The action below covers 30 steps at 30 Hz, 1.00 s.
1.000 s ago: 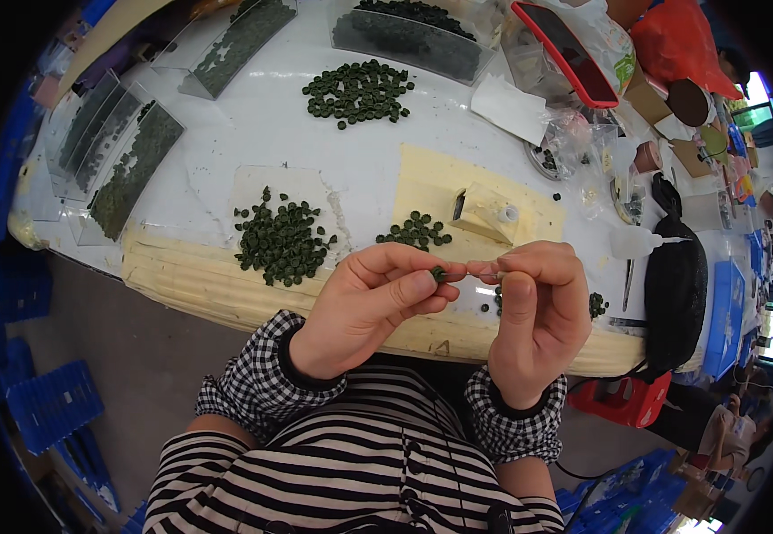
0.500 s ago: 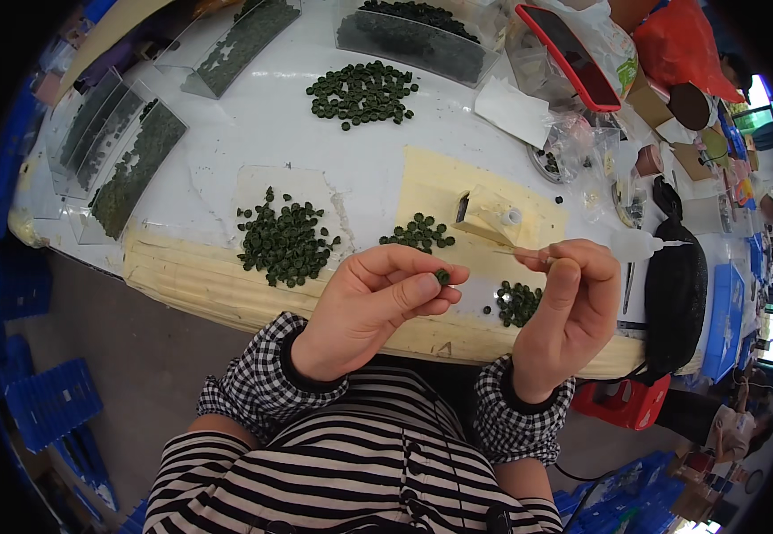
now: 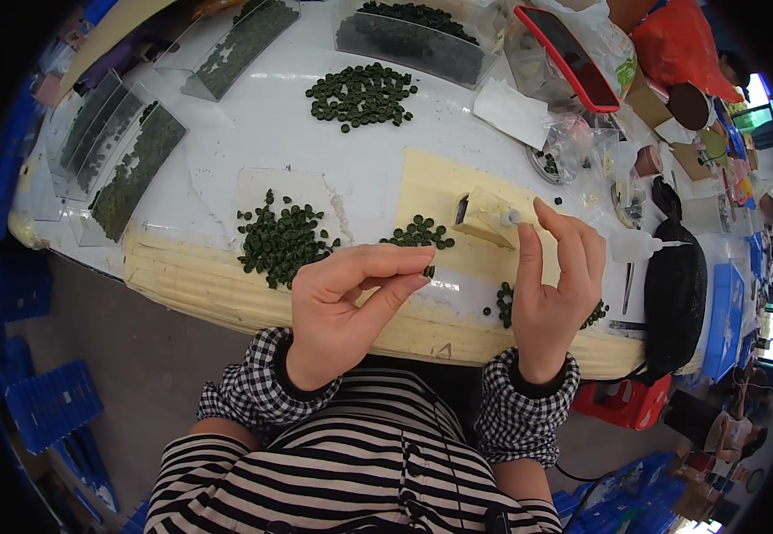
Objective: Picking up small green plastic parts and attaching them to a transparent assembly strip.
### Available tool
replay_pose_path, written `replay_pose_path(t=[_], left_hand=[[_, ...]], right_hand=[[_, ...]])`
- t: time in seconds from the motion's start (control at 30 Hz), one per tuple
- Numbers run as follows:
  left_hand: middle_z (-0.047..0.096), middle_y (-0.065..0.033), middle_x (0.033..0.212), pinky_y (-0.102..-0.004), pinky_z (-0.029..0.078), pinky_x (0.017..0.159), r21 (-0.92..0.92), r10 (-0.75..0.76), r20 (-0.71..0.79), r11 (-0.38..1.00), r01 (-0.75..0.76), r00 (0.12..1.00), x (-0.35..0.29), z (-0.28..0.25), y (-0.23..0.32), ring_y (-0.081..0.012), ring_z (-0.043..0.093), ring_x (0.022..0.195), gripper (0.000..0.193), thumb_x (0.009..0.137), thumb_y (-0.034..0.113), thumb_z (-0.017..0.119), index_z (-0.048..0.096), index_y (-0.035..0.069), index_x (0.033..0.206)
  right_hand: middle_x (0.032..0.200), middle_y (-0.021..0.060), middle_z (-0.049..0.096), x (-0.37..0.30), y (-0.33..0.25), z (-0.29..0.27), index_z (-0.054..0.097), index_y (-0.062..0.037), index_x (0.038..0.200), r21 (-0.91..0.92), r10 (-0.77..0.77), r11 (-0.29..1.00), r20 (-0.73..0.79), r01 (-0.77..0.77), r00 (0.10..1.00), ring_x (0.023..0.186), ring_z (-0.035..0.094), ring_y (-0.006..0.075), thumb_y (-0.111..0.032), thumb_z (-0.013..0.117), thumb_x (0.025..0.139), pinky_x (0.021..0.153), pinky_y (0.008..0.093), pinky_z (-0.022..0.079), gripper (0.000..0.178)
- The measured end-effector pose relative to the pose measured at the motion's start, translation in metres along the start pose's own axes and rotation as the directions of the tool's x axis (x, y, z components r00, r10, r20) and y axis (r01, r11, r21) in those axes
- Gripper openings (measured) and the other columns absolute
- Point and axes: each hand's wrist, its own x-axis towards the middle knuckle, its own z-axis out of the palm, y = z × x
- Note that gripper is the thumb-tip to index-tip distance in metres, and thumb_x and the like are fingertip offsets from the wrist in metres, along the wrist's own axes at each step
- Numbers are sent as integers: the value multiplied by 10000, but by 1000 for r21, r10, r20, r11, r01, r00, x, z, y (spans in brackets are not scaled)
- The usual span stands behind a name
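My left hand (image 3: pixel 342 307) pinches a small round dark green piece (image 3: pixel 430 271) between thumb and fingertips, above the table's near edge. To its right, my right hand (image 3: pixel 560 289) is raised with thumb and forefinger curved toward each other beside a cream block (image 3: pixel 486 221) that has a white nozzle (image 3: pixel 511 216). What lies between those fingertips is too small and blurred to make out. Loose green pieces (image 3: pixel 418 233) lie just beyond my left hand. More of them (image 3: pixel 505 303) sit partly behind my right hand.
A larger heap of green pieces (image 3: pixel 284 240) lies at left, another (image 3: pixel 360 95) farther back. Clear bins (image 3: pixel 413 40) of pieces line the far side. At right are a red-cased phone (image 3: pixel 569 58), a white squeeze bottle (image 3: pixel 634 246) and a black bag (image 3: pixel 676 285).
My right hand has moved up to the nozzle; the thin stick seen in it before no longer shows clearly. My left hand has drawn slightly left, still pinching the green piece.
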Motion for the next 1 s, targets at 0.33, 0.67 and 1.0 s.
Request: replay_pose_path(t=[0.33, 0.67, 1.0], left_hand=[[678, -170, 1094, -286, 531, 875, 15, 4, 20, 1000, -5, 1000, 1, 0, -2, -190, 659, 986, 208, 855, -117, 624, 667, -48, 1047], [683, -173, 1078, -292, 533, 860, 97, 49, 48, 994, -53, 998, 3, -1, -4, -210, 663, 991, 216, 832, -120, 642, 684, -39, 1028], [709, -158, 1011, -272, 537, 824, 261, 68, 55, 962, -80, 996, 4, 0, -5, -195, 680, 937, 231, 806, -123, 656, 708, -19, 1005]], right_hand=[[820, 59, 612, -33, -37, -6, 722, -34, 1024, 388, -11, 920, 157, -51, 988, 739, 540, 215, 24, 740, 712, 661, 309, 432, 319], [851, 51, 628, -40, -35, 8, 720, -31, 1066, 453, -81, 892, 139, 10, 987, 743, 545, 207, 30, 747, 702, 647, 299, 451, 370], [830, 57, 612, -40, -31, 9, 720, -10, 1039, 367, -147, 926, 128, 91, 981, 733, 547, 222, 48, 743, 669, 632, 308, 457, 375]])
